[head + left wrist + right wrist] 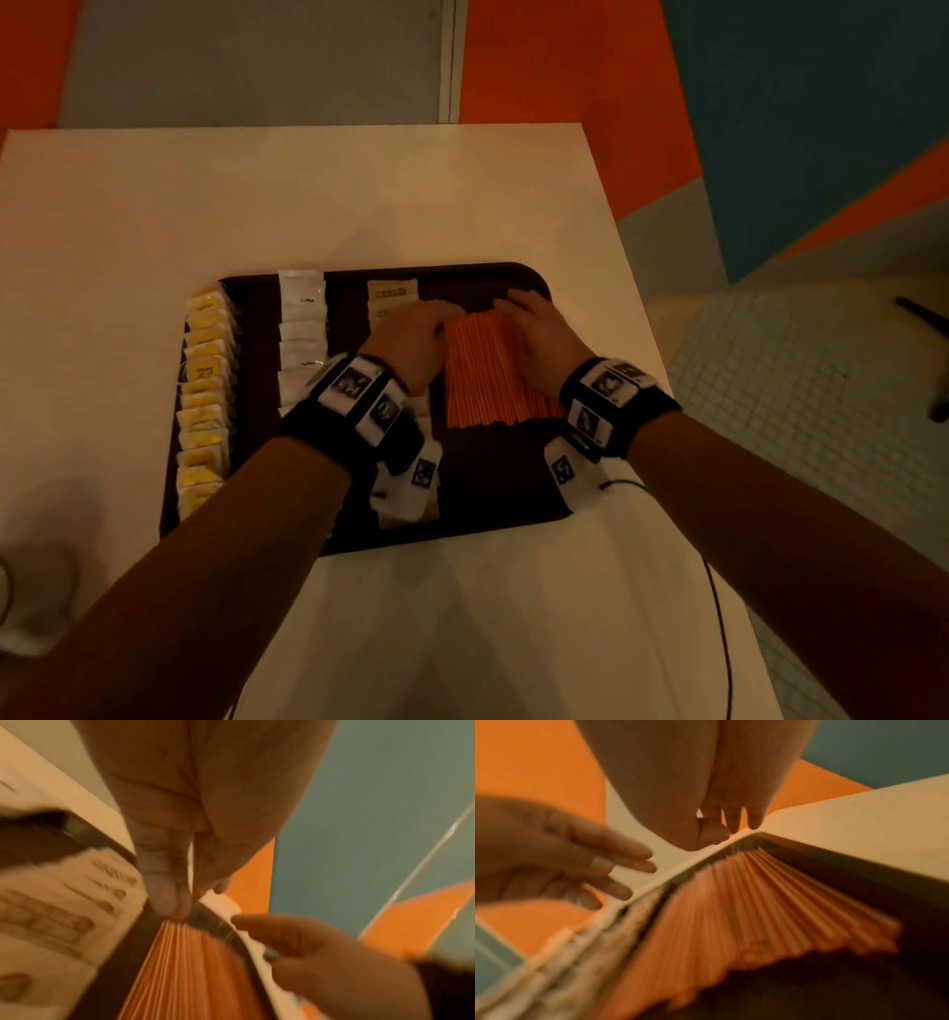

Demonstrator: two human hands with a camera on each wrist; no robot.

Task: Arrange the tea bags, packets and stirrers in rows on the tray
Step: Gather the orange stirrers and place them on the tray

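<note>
While your left hand (pixel 411 342) and right hand (pixel 539 334) flank the orange stirrers (pixel 488 375) on the tray (pixel 493 498), keep straight fingers (pixel 167 882) at their far ends, squaring them beside the packets (pixel 303 334) and tea bags (pixel 205 401).

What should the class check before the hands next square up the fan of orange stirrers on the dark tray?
1. Thin orange plastic stirrers all on the dark brown tray: ok.
2. Stirrers parallel: not ok, fanned out.
3. Near ends level: not ok, jagged.
4. Left hand and right hand flank the fan: ok.
5. Yellow tea bags inside the rim: not ok, row overhangs left edge.
6. Firm contact with the stirrers: cannot tell.
</note>
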